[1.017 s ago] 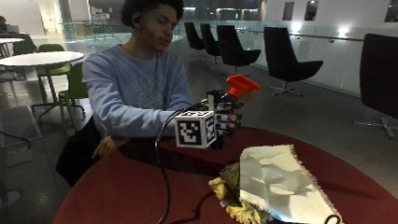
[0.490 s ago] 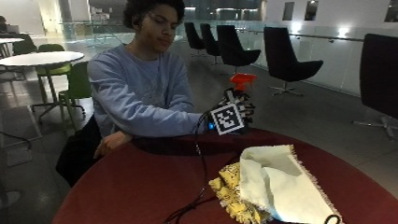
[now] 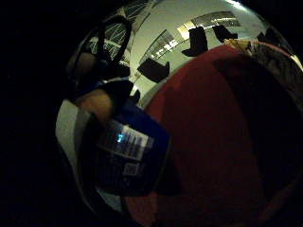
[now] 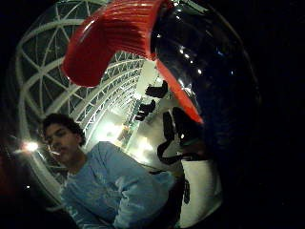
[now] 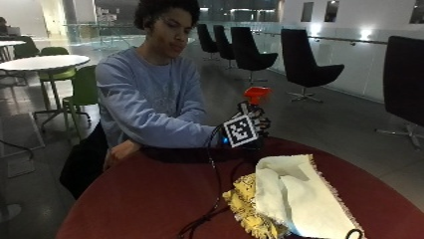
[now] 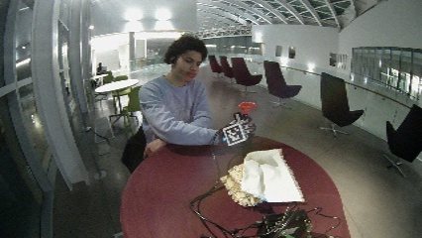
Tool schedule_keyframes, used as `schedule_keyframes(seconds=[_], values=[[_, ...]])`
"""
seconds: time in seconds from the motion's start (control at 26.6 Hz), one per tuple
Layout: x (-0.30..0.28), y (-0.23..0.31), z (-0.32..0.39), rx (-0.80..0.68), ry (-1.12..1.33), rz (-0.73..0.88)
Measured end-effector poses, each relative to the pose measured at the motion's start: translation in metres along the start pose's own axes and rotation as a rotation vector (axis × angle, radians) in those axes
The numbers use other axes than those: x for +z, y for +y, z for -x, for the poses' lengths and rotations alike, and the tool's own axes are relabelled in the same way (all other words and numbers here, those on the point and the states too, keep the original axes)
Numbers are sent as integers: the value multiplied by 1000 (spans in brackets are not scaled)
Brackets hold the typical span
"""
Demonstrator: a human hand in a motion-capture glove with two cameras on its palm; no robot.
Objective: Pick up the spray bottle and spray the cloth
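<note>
The spray bottle (image 5: 254, 117) is gripped by the curled fingers of the right hand (image 5: 255, 127) beyond the cloth (image 5: 298, 196), at which the red nozzle must next be aimed.

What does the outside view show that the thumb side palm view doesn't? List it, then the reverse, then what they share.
Only the outside view: the cream cloth lying crumpled on the red table, the gloved right hand holding the bottle up beside it, and the bare hand resting on the table edge.

Only the thumb side palm view: the bottle's dark blue body close against the palm, and the lattice roof overhead.

Both: the red spray head, the person's blue sweater, the black chairs behind.
</note>
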State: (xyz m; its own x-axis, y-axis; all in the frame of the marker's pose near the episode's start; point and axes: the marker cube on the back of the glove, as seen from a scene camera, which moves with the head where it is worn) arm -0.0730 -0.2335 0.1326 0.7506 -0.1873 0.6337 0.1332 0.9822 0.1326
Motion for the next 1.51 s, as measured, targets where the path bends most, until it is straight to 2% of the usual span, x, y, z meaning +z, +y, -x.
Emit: schedule_keyframes(seconds=[0.19,0.38,0.53,0.68,0.83,1.02,1.24,1.51], values=[[-22,14,1,31,31,14],[-76,39,18,46,160,-15],[-142,75,22,97,401,-36],[-205,124,16,211,624,-97],[-256,175,12,307,716,-162],[-309,224,4,393,868,-144],[-331,259,1,448,943,-133],[-328,268,2,447,974,-119]])
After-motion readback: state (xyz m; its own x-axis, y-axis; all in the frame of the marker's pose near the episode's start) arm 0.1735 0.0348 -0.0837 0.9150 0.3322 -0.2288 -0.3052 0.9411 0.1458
